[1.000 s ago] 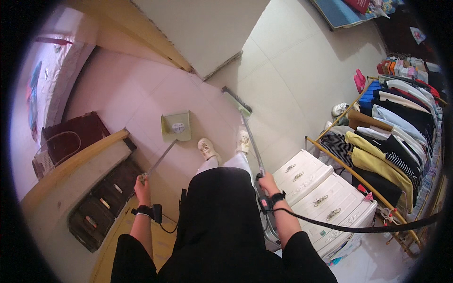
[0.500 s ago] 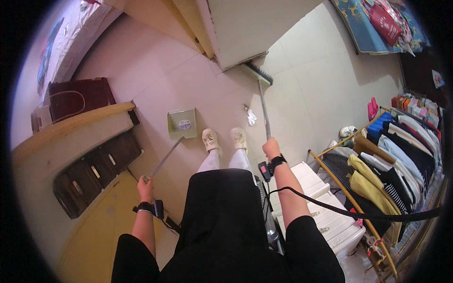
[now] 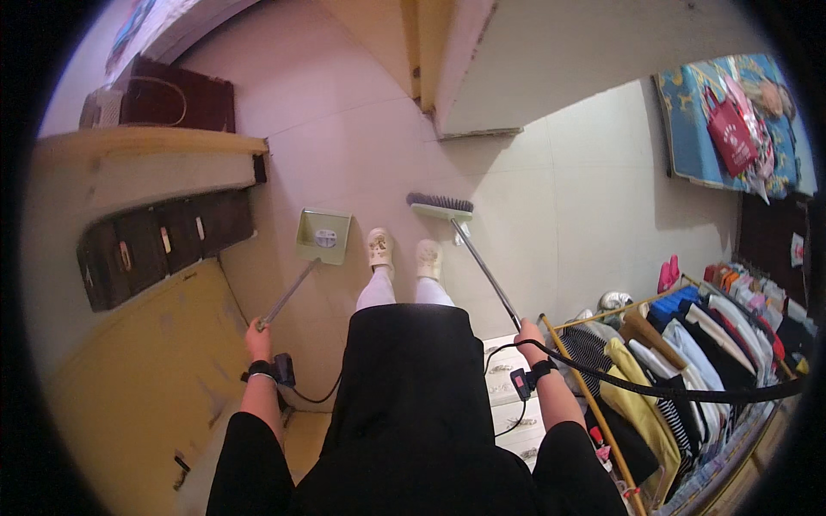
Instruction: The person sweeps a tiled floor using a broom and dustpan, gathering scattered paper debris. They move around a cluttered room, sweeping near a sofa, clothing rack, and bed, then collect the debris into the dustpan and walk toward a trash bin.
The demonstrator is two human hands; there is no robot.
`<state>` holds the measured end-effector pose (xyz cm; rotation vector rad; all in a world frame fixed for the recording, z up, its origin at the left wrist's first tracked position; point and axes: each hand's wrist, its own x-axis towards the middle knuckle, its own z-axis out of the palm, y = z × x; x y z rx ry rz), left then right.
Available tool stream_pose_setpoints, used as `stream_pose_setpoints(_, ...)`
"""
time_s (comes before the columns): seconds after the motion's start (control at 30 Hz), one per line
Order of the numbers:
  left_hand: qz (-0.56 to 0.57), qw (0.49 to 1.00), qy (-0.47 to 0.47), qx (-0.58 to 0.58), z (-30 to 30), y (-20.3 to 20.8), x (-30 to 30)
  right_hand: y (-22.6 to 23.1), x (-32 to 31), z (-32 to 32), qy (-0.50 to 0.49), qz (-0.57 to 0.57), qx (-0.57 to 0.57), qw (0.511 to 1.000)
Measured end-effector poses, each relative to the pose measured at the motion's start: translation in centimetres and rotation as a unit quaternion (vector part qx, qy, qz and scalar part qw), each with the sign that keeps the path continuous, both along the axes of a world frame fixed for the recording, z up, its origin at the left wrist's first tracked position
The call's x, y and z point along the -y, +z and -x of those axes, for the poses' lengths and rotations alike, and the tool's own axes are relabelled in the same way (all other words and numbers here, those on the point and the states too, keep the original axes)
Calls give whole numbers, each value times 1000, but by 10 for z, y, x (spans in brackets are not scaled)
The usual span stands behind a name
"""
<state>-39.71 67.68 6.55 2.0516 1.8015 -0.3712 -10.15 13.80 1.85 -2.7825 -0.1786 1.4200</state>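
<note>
My left hand [image 3: 259, 340] is closed round the top of the handle of a pale green dustpan [image 3: 334, 222]. The pan rests on the floor, left of my feet, with a round whitish piece inside it. In my right hand [image 3: 531, 339] is the metal handle of a broom [image 3: 487, 273]. Its pale green head with dark bristles lies on the floor ahead of my right foot. Partly behind the broom head and handle is a crumpled white scrap [image 3: 462, 233].
White drawers [image 3: 514, 408] and a rack of clothes [image 3: 662, 361] stand close on the right. A wall end [image 3: 477, 133] juts out ahead. On the left are a yellow panel [image 3: 155, 361] and dark drawers [image 3: 172, 236]. A blue-covered bed [image 3: 693, 129] is far right.
The broom head has moved from the wall corner back toward my feet, near the white scrap. My right hand has come lower and to the right. The view has shifted.
</note>
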Motion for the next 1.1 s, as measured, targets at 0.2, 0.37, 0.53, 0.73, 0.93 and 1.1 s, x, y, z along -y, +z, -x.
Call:
stream_pose_setpoints(0.2,-33,998,52,26,36,8,29,-12,-80,-48,-1,-102,43,994)
stream_pose_setpoints(0.37,-31,991,127,20,69,7,40,-44,-195,-81,-16,-188,51,981)
stream_pose_setpoints(0.53,-47,982,184,18,94,1,40,-74,-292,-110,-127,-212,-14,969)
stream_pose_setpoints(0.73,14,975,207,-76,127,-1,39,-109,-338,-117,67,-139,124,980)
stream_pose_setpoints(0.93,35,981,160,-101,181,3,50,-77,-278,-54,91,23,21,995)
stream_pose_setpoints(1.1,55,976,180,-104,223,-16,59,-28,-237,-24,303,3,-27,953)
